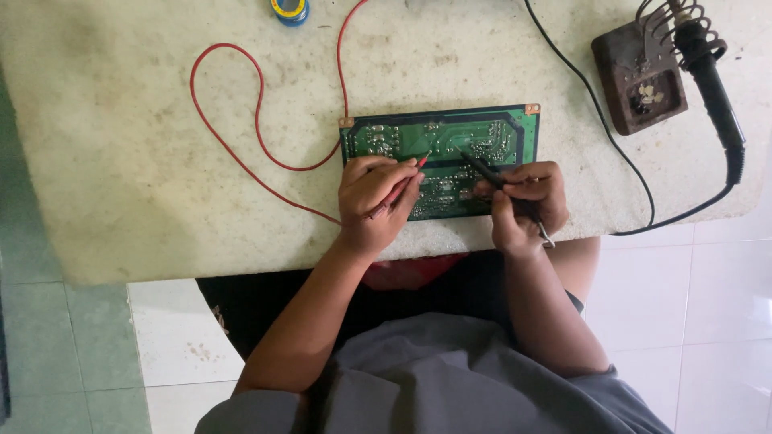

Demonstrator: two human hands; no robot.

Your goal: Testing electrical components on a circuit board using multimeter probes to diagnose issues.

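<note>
Under both my hands: green circuit board (441, 157) on tabletop (145, 161) | left hand (371, 201) pinches red probe (400, 189) | right hand (524, 205) grips black probe (482, 170) | risk: a tip could slip, bridging neighbouring solder joints.

We count one board (450, 149), green, on one table (145, 161). Two probes: one red probe (400, 187), one black probe (492, 178). Two hands (371, 205) on them, one probe each. Two leads visible: one red lead (241, 104), one black lead (599, 112). One iron (712, 80) sits in one stand (641, 76). One solder spool (289, 10) at the top edge, partly cut off.
</note>
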